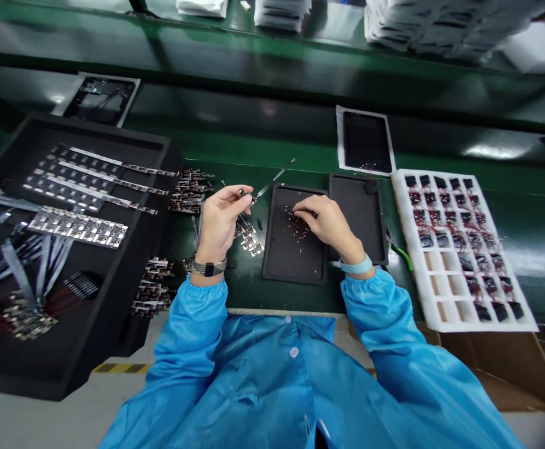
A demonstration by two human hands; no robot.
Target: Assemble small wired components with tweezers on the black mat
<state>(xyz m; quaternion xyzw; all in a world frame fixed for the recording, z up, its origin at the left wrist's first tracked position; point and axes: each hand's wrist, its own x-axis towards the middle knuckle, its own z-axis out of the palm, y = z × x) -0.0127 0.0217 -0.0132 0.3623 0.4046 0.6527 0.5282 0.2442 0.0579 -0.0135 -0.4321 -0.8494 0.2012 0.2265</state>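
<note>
My left hand (pixel 221 221) is closed in a pinch on a small circuit board (pixel 249 195), from which a thin ribbon cable (pixel 275 179) sticks out to the upper right. Beneath that hand, more small circuit boards (pixel 252 242) lie on the green bench. My right hand (pixel 323 221) reaches over a shallow black tray (pixel 294 268) with its fingertips pressed together. Tiny white parts and thin red wires (pixel 300 232) are scattered in the tray under those fingertips. Whatever the right fingers pinch, if anything, is too small to make out.
On the left a large black bin (pixel 78 324) holds board strips and ribbon cables. At right stands a white foam tray (pixel 434 299) of small black wired parts, with green-handled cutters (pixel 401 251) beside it. A second black tray (pixel 359 212) and a screen panel (pixel 366 142) lie behind.
</note>
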